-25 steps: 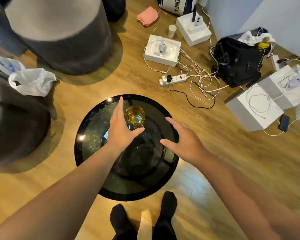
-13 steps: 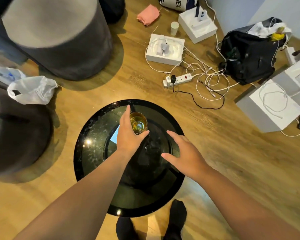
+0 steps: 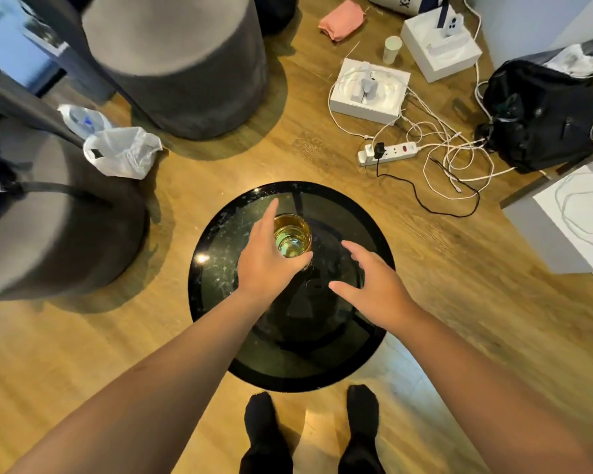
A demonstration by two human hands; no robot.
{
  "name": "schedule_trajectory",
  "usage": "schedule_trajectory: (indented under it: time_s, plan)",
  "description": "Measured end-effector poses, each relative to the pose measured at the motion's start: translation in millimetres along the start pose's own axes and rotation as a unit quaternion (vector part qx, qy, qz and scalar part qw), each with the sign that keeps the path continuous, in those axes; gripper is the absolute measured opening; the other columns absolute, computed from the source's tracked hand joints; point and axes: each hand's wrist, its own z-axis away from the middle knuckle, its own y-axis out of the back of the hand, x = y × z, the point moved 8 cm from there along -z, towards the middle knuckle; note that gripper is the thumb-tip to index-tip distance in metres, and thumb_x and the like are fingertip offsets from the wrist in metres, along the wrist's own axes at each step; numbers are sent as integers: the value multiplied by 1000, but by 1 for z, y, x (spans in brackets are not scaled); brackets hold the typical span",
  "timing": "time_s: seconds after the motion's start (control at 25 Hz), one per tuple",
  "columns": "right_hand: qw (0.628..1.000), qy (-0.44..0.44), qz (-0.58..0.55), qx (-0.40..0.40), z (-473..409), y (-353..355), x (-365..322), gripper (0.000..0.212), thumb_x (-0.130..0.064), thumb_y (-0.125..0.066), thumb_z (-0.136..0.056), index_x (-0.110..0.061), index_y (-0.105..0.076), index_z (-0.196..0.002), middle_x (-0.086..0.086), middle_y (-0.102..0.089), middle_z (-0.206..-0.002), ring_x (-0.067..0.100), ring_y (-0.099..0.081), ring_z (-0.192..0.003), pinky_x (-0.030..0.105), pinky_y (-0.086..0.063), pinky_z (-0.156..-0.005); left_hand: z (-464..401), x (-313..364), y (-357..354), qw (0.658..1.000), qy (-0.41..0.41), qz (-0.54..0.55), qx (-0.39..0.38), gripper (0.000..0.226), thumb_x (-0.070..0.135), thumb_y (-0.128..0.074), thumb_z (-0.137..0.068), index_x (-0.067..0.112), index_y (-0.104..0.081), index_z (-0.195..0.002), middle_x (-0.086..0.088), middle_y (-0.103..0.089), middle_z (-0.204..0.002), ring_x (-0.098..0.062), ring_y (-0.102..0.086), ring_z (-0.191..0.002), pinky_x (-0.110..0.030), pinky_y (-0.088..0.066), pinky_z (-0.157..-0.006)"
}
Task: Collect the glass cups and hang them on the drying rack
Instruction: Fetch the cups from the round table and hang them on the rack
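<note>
The glass cup [image 3: 292,239] stands upright over the far half of the round black table [image 3: 216,241], its rim open to the camera and a yellowish tint inside; whether that is liquid or only the floor seen through the glass is hard to tell. The left hand [image 3: 267,260] wraps it from the left, the thumb curled round the near side and the forefinger stretched along the far side, so the cup's lower wall and base are hidden behind the palm. Whether the cup rests on the table or is lifted off it cannot be told. The right hand [image 3: 370,285] hovers just beside it over the table, fingers spread and loosely bent, holding nothing. Two feet in black socks [image 3: 264,436] stand at the near edge of the table. On the wooden floor beyond lie a white power strip [image 3: 389,152] with tangled cables, white boxes [image 3: 368,92], a black bag [image 3: 541,119] and a pink cloth [image 3: 342,19]. A white plastic bag [image 3: 122,152] lies at the left between grey stools [image 3: 175,59] that the frame cuts off.
</note>
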Motion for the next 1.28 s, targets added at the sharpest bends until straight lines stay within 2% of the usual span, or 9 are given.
schedule_trajectory:
  time_s: [0.36, 0.52, 0.6, 0.68, 0.76, 0.88, 1.04, 1.2, 1.28]
  plan:
    - [986, 141, 2, -88, 60, 9, -150, 105, -39, -90, -77, -52, -23, -157, -7, -45, -153, 15, -46, -138, 32, -45, -102, 104, 72, 135, 998, -9, -5, 68, 115, 68, -82, -62, 53, -17, -156, 16, -53, -145, -7, -56, -126, -37, -57, -97]
    - [978, 163, -61, -115, 105, 14, -199, 107, -37, -97, -69, -43, -34, -155, -9, -55, -146, 16, -54, -134, 39, -52, -105, 155, 103, 195, 993, 6, 16, 119, 112, 75, -78, -62, 52, -21, -156, 19, -56, -140, -1, -56, -119, -18, -49, -83]
    - [973, 172, -82, -126, 136, 14, -219, 106, -38, -98, -67, -43, -36, -153, -11, -58, -141, 14, -56, -129, 33, -54, -98, 187, 118, 227, 989, 10, 20, 144, 110, 76, -78, -63, 51, -23, -155, 20, -55, -143, 1, -53, -120, -11, -41, -78]
    - [965, 199, -97, -140, 171, 11, -242, 94, -38, -98, -68, -56, -41, -141, -18, -60, -132, 8, -59, -121, 18, -55, -84, 223, 126, 257, 986, 12, 29, 164, 110, 75, -81, -64, 50, -25, -155, 21, -52, -147, 2, -51, -122, -12, -45, -82]
    - [957, 223, -97, -159, 199, 7, -262, 85, -34, -97, -70, -62, -43, -131, -22, -60, -126, 6, -61, -117, 13, -56, -75, 255, 127, 281, 983, 19, 45, 176, 110, 75, -83, -64, 50, -25, -155, 22, -51, -148, 1, -51, -126, -19, -51, -90]
    - [944, 255, -80, -194, 251, -4, -301, 89, -32, -96, -72, -45, -42, -142, -18, -58, -132, 10, -59, -120, 23, -59, -85, 310, 119, 318, 977, 39, 83, 192, 111, 78, -81, -62, 51, -25, -155, 21, -49, -151, -1, -50, -130, -19, -48, -92]
    - [920, 310, -69, -230, 328, -25, -353, 88, -47, -96, -66, -47, -44, -138, -26, -59, -126, 5, -62, -114, 12, -55, -72, 385, 105, 372, 964, 42, 154, 211, 115, 89, -75, -58, 56, -20, -153, 25, -44, -152, 11, -47, -119, -15, -48, -92]
    - [902, 345, -58, -251, 407, -51, -377, 86, -52, -99, -60, -53, -50, -130, -27, -65, -121, -1, -65, -110, 18, -59, -78, 481, 83, 406, 942, 58, 236, 231, 104, 83, -72, -71, 56, -19, -155, 25, -44, -144, 5, -50, -118, -6, -48, -78]
    - [893, 360, -51, -265, 444, -65, -386, 85, -53, -99, -58, -54, -51, -128, -30, -65, -119, -8, -63, -108, 15, -58, -75, 532, 73, 419, 929, 74, 254, 258, 95, 81, -67, -77, 52, -24, -156, 23, -45, -142, 0, -50, -123, -8, -44, -81]
